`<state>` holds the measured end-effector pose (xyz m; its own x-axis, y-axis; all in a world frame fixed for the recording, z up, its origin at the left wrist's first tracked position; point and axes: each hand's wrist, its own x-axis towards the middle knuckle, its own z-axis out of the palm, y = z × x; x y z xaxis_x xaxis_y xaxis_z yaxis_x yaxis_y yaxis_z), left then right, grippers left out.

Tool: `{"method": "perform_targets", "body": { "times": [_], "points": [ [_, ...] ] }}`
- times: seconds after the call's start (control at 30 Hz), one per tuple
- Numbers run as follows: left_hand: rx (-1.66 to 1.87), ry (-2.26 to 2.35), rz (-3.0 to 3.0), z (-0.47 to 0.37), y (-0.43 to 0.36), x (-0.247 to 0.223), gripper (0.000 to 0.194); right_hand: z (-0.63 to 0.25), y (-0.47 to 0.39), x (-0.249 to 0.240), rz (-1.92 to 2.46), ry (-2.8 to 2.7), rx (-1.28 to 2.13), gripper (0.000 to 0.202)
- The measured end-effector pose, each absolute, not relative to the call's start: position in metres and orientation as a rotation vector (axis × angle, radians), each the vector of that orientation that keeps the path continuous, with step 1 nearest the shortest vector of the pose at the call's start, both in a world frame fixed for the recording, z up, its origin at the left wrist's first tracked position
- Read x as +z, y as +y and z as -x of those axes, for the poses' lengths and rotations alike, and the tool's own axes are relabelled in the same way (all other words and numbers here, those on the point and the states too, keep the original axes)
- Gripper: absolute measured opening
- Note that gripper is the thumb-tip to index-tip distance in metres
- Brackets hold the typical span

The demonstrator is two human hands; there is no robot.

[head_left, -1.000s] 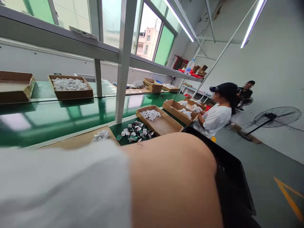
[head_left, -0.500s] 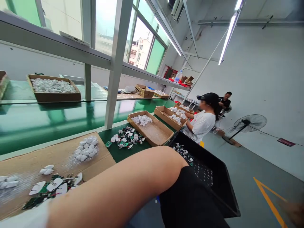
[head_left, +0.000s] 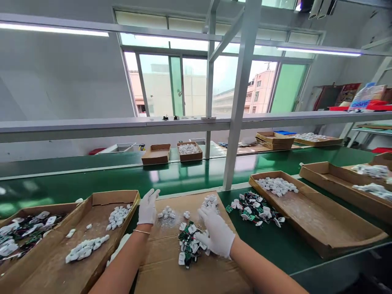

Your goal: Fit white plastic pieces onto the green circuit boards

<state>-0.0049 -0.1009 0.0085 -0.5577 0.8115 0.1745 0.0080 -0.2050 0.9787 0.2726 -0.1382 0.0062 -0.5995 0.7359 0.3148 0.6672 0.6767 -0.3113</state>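
My left hand [head_left: 148, 207], in a white glove, is over the left edge of the cardboard sheet [head_left: 159, 271], beside a box; its fingers are apart and nothing shows in them. My gloved right hand [head_left: 217, 232] is at the right side of a pile of green circuit boards with white parts [head_left: 188, 243]. Its thumb and fingers are spread, and the thumb is against the pile. Just beyond its fingertips sits a heap of white pieces [head_left: 210, 201], partly hidden. A smaller heap of white pieces [head_left: 167, 213] lies nearer my left hand.
At left, an open box [head_left: 114, 198] holds white pieces, beside a box of wired parts [head_left: 27, 232]. Another boards pile [head_left: 255, 207] lies right of the sheet, next to a long box [head_left: 312, 218]. A metal post [head_left: 239, 102] rises behind the sheet, before the green belt [head_left: 183, 173].
The view has swung left, from the room's right side and black crate to the bench and windows. Both gloved hands now show; before, a bare arm crossed the foreground.
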Motion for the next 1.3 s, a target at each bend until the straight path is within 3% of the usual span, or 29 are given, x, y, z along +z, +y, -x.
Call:
{"method": "perform_targets", "body": {
  "times": [0.07, 0.23, 0.4, 0.63, 0.77, 1.17, 1.3],
  "points": [
    [1.783, 1.396, -0.945, 0.010, -0.102, 0.013, 0.037, -0.264, -0.124, -0.004, 1.193, -2.371, 0.281, 0.059],
    [1.409, 0.822, -0.762, -0.026, -0.111, 0.004, 0.069, -0.242, -0.071, -0.002, 1.239, -2.275, 0.548, 0.041],
    [1.106, 0.380, -0.663, -0.054, -0.124, -0.012, 0.050, -0.237, -0.061, -0.030, 0.811, -1.903, 0.969, 0.046],
    [0.951, 0.303, -0.845, -0.062, -0.132, -0.021, 0.060, -0.241, -0.084, -0.026, 0.832, -1.801, 1.009, 0.037],
    [0.905, 0.298, -0.877, -0.065, -0.136, -0.018, 0.066, -0.242, -0.091, -0.012, 0.925, -1.898, 0.970, 0.018],
    [0.943, 0.333, -0.744, -0.065, -0.139, -0.014, 0.068, -0.248, -0.081, -0.020, 0.683, -1.831, 1.363, 0.039],
    [0.888, 0.264, -0.773, -0.065, -0.139, -0.018, 0.070, -0.248, -0.086, -0.019, 0.739, -1.981, 1.285, 0.031]
  ]
}}
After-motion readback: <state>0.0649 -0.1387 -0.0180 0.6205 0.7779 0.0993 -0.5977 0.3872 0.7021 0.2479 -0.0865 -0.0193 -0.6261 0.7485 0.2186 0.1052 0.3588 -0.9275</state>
